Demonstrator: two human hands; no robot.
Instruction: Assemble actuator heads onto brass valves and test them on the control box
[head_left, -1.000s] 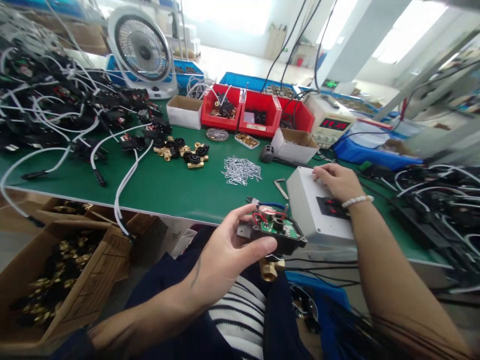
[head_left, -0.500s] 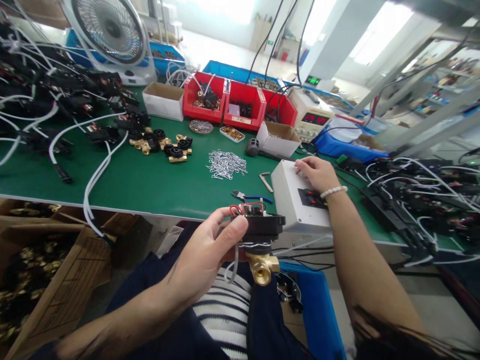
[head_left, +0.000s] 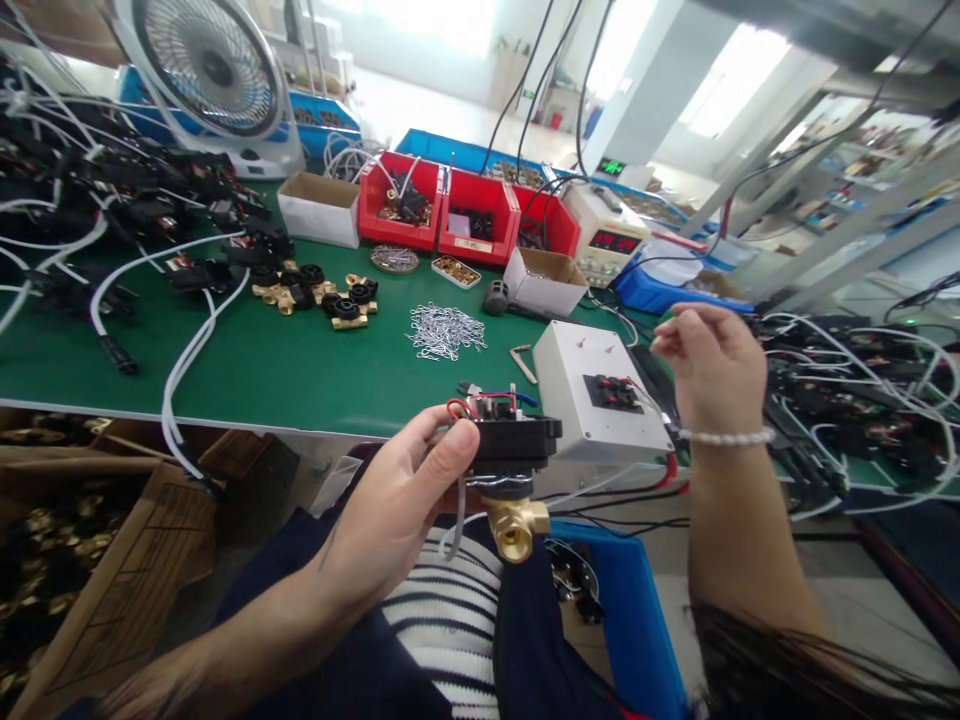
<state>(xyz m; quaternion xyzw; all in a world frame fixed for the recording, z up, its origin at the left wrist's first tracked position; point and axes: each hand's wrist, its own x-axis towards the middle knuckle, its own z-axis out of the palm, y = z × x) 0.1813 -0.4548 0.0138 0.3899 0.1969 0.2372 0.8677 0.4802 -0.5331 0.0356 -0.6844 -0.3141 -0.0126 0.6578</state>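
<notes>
In my left hand (head_left: 409,490), low in front of the bench, is a motorized valve (head_left: 514,450), its black actuator housing uppermost and its brass body (head_left: 514,530) below. Red wires and small parts show on top of the housing, and a grey cable hangs beside my fingers. My right hand (head_left: 716,370) is raised at the right of a white switch box (head_left: 559,385), not touching it. Its fingers are bent together; whether anything small is between them is hidden. Two small toggle switches and a black terminal with red parts sit on the box's top.
On the green bench (head_left: 315,380) lie a heap of metal clips (head_left: 446,332), cutting pliers (head_left: 525,398) partly behind the valve, and brass fittings (head_left: 349,305). Red bins (head_left: 480,220) and a power supply (head_left: 604,240) stand behind. Cabled units (head_left: 892,370) crowd the right, more the left.
My right hand has left the switch on the white box and moved right, uncovering both toggles. The valve stays in my left hand, and the view has shifted slightly.
</notes>
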